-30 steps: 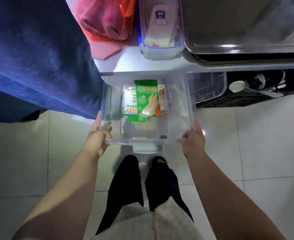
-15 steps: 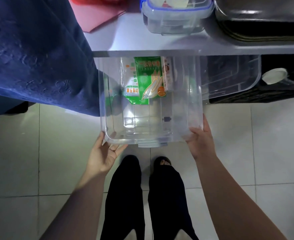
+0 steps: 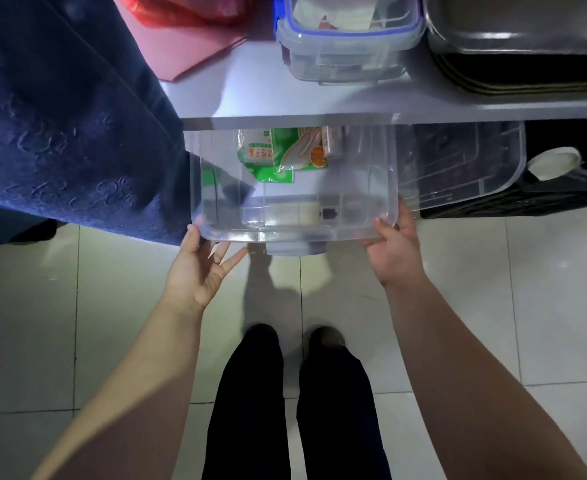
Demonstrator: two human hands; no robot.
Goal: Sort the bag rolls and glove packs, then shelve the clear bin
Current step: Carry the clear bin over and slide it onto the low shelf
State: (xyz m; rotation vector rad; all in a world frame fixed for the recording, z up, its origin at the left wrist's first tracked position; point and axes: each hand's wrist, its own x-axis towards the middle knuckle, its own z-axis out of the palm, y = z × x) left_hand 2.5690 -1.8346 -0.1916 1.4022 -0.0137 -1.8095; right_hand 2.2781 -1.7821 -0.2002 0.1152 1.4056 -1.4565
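Since half a second ago the clear bin [image 3: 364, 188] has slid further under the shelf [image 3: 285, 121]. My left hand [image 3: 202, 268] has let go and is now flat and relaxed, fingertips just touching the front left rim. My right hand [image 3: 394, 251] grips the front right corner. The glove packs [image 3: 285, 154] sit at the back of the bin, upper middle of the frame.

Tip: push both sides evenly so it goes in straight. Watch the blue cloth [image 3: 60, 116] at left and the neighbouring bin [image 3: 475, 161] at right.
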